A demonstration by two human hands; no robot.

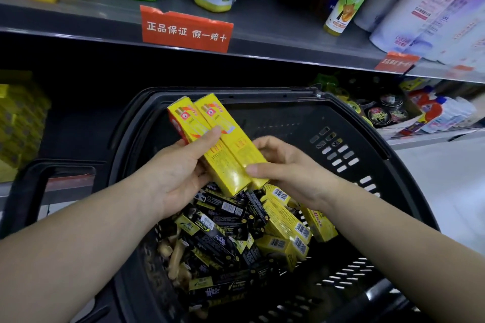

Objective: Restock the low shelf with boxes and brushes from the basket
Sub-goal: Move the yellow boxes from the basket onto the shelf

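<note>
left hand [178, 173] and right hand [286, 165] both pinch two boxes [225, 144] side by side above the basket [367, 139]. square their ends first, keep thumbs flat on top, then carry them level to the shelf [86, 123] at ten o'clock, beside the yellow stock [18, 123].

Left hand [181, 173] and right hand [286, 165] meet — fingers [267, 144] curled.

Two hands [178, 176] [288, 165], two yellow boxes [181, 120] [236, 149] in hand, one black basket [262, 93].
</note>
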